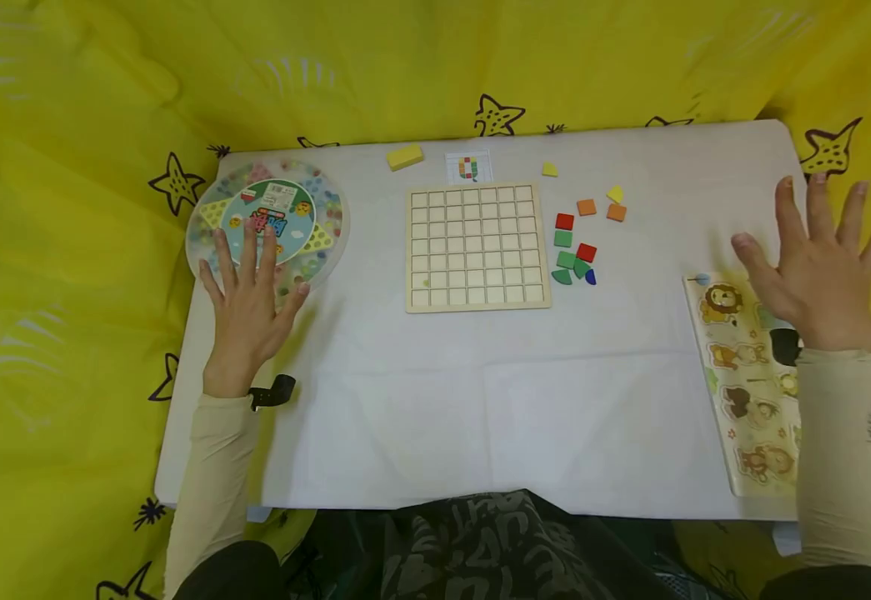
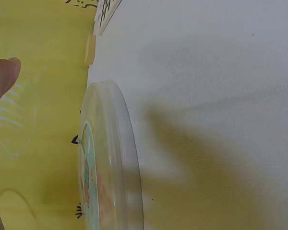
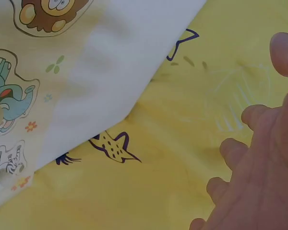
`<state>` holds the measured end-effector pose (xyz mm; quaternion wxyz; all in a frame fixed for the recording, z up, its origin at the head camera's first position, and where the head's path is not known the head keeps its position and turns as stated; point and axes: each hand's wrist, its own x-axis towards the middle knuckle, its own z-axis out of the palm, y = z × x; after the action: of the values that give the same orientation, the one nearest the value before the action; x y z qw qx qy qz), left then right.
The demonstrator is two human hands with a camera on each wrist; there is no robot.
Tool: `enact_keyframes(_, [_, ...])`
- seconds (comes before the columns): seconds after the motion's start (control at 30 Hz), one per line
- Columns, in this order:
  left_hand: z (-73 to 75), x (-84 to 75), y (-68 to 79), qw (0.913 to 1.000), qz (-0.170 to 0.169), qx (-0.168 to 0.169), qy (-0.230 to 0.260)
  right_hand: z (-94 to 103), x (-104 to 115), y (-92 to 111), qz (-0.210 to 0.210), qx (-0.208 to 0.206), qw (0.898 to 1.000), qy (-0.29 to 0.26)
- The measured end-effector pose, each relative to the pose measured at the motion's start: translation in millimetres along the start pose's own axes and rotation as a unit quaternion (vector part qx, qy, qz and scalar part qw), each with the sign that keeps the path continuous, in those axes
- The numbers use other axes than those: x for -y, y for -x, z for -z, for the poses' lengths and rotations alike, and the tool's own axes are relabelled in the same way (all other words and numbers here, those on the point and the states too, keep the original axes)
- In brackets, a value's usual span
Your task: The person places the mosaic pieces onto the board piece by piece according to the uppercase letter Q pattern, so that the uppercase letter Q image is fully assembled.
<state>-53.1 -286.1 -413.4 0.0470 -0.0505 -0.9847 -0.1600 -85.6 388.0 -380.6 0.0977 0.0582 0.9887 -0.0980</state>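
Note:
My left hand (image 1: 246,312) hovers with spread fingers by the lower edge of a round clear plastic box (image 1: 333,225), which has colored pieces inside and a printed label. In the left wrist view, the box (image 2: 116,158) lies apart from the thumb (image 2: 4,79). On the right, my other hand (image 1: 825,279) is held up, fingers spread, above an animal puzzle board (image 1: 716,400). The right wrist view shows that hand (image 3: 266,172) holding nothing, with the puzzle board (image 3: 41,108) off to its side. The forearm hides part of this board.
A wooden grid board (image 1: 478,247) lies mid-table, below a small pattern card (image 1: 468,168) and a yellow block (image 1: 405,157). Several small tiles, including a red tile (image 1: 587,252) and an orange tile (image 1: 587,207), are scattered right of it. Yellow cloth (image 1: 405,67) surrounds the white table (image 1: 480,417).

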Motion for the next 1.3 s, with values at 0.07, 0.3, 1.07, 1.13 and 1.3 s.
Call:
enact_keyframes(0.07, [-1.8, -0.3, -0.2, 1.0, 0.0, 0.005, 0.002, 0.0, -1, -3, 0.001, 0.006, 1.0, 0.006])
enact_keyframes(0.3, [-14.2, -6.5, -4.0, 0.999, -0.016, 0.042, 0.005, -5.8, 1, -15, 0.021, 0.019, 1.0, 0.012])
enact_keyframes(1.07, [-96.1, -101.6, -39.9, 0.971, -0.107, 0.119, 0.177, -29.8, 97, -95, 0.141, 0.016, 0.984, -0.105])
enact_keyframes(1.13, [-98.2, -103.9, -42.6, 0.966, -0.094, 0.122, 0.208, -31.6, 108, -103, 0.143, 0.019, 0.98, -0.135])
enact_keyframes(1.3, [-100.8, -108.3, -47.4, 0.958, -0.074, 0.14, 0.239, -38.9, 133, -124, 0.146, 0.032, 0.973, -0.174])
